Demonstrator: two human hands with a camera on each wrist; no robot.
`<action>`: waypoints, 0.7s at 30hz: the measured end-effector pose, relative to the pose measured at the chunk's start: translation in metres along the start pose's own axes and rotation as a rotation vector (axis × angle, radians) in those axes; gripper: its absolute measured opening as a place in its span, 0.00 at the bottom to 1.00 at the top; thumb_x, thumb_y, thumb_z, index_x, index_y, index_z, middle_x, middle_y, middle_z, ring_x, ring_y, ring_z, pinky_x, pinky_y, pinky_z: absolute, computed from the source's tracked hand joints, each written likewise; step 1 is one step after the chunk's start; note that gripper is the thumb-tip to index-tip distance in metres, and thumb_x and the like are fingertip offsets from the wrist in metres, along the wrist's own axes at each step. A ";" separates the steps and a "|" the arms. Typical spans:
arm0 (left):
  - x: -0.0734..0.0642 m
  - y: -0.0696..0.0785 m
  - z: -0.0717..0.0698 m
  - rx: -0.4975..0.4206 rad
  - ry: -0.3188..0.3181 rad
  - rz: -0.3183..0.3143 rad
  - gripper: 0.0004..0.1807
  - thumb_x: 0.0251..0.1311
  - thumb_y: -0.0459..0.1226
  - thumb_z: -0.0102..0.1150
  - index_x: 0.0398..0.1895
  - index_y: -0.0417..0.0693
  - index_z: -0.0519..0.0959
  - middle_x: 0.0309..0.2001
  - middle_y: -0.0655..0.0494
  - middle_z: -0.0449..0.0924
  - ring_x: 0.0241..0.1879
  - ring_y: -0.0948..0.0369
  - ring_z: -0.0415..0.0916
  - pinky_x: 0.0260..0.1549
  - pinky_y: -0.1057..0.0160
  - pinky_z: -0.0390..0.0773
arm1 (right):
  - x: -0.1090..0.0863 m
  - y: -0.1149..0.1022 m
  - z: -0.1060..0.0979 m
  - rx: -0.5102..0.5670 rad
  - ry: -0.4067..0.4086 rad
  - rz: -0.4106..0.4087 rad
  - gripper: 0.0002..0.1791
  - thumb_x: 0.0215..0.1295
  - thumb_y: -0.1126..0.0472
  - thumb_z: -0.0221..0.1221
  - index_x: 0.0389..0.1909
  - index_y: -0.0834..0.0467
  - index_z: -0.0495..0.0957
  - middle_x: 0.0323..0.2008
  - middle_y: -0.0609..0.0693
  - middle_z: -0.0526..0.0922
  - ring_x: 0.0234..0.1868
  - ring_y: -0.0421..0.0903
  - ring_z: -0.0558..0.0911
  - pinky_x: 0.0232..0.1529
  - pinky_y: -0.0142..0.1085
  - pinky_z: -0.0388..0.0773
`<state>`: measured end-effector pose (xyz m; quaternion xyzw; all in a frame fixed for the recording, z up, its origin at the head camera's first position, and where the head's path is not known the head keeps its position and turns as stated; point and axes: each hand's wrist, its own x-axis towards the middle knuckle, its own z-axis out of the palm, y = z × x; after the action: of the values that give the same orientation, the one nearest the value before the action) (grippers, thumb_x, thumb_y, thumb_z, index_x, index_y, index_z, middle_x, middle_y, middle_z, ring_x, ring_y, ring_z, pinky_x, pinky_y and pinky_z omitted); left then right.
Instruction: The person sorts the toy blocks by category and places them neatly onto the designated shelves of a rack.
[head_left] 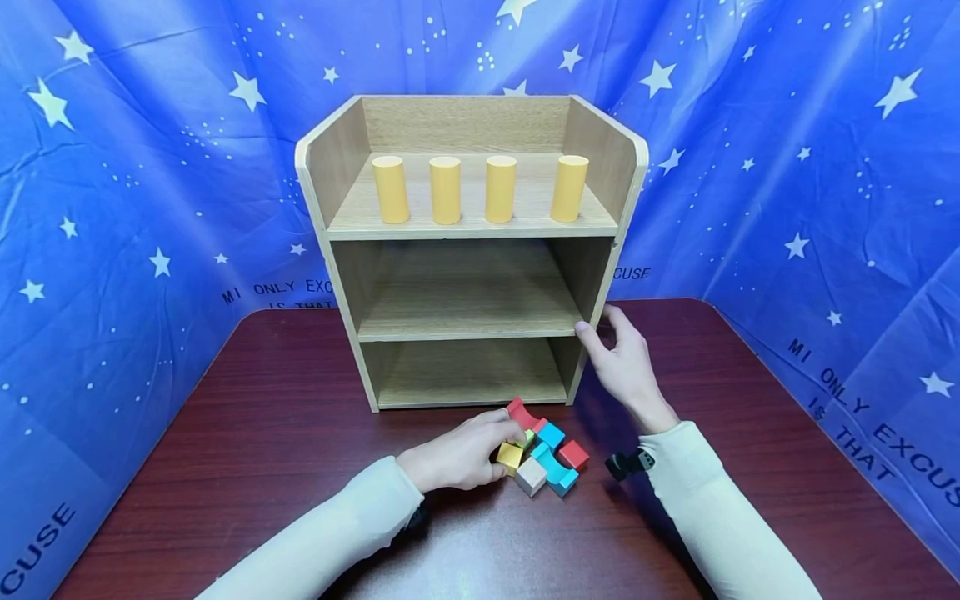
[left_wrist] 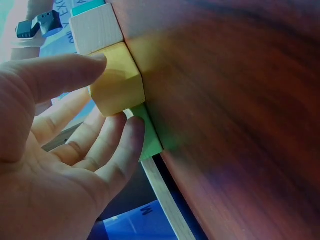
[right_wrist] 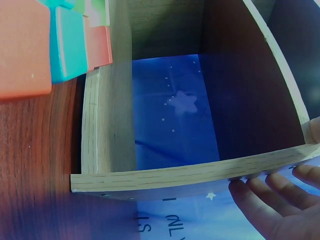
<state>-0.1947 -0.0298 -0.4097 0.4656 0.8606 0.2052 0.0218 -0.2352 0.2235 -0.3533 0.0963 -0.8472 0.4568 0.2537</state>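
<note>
My left hand [head_left: 465, 450] pinches a yellow cube [head_left: 510, 457] at the near side of a small cluster of blocks; the left wrist view shows the thumb on one face of it and fingers on the other side. Beside the cube are a pale wooden cube [head_left: 531, 477] and a green block [left_wrist: 150, 137], partly hidden by fingers in the head view. At the right side of a wooden shelf unit [head_left: 472, 292], my right hand [head_left: 628, 371] grips the side panel, thumb at the front edge and fingers along the outer face.
Also in the cluster are a blue arch block [head_left: 553, 469], a blue cube [head_left: 551, 435], a red cube [head_left: 573, 455] and a red arch block [head_left: 518, 412] close before the shelf. Several yellow cylinders [head_left: 446, 190] stand upright on the top board. Blue star-patterned curtains [head_left: 150, 167] surround the table.
</note>
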 end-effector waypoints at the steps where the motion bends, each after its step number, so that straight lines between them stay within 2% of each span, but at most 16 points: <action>1: 0.000 0.000 0.000 0.003 -0.003 0.000 0.19 0.50 0.33 0.68 0.47 0.49 0.77 0.47 0.62 0.72 0.47 0.66 0.68 0.49 0.71 0.69 | 0.000 0.000 0.000 -0.001 0.000 0.000 0.24 0.67 0.47 0.56 0.57 0.57 0.72 0.48 0.53 0.80 0.48 0.47 0.79 0.43 0.28 0.74; 10: -0.001 -0.003 0.000 0.025 -0.015 -0.012 0.19 0.50 0.32 0.68 0.47 0.50 0.78 0.47 0.63 0.73 0.48 0.67 0.69 0.50 0.70 0.70 | 0.001 0.000 0.000 -0.007 0.002 -0.002 0.23 0.67 0.48 0.56 0.56 0.57 0.72 0.47 0.54 0.80 0.48 0.47 0.79 0.44 0.32 0.75; 16: -0.003 -0.005 0.000 0.007 -0.016 -0.031 0.15 0.50 0.34 0.68 0.40 0.52 0.77 0.42 0.63 0.71 0.43 0.67 0.67 0.45 0.71 0.70 | 0.001 0.000 0.001 0.002 0.000 0.008 0.24 0.67 0.48 0.56 0.57 0.59 0.72 0.47 0.55 0.80 0.48 0.49 0.79 0.45 0.40 0.77; 21: -0.003 -0.005 -0.001 0.009 -0.031 -0.040 0.15 0.49 0.34 0.69 0.40 0.53 0.76 0.41 0.64 0.70 0.41 0.67 0.67 0.44 0.71 0.70 | 0.001 0.000 0.000 -0.001 -0.001 0.010 0.24 0.66 0.47 0.56 0.57 0.58 0.72 0.47 0.54 0.80 0.48 0.48 0.79 0.44 0.34 0.76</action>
<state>-0.1970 -0.0347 -0.4114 0.4514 0.8703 0.1934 0.0371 -0.2360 0.2232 -0.3532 0.0922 -0.8480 0.4577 0.2508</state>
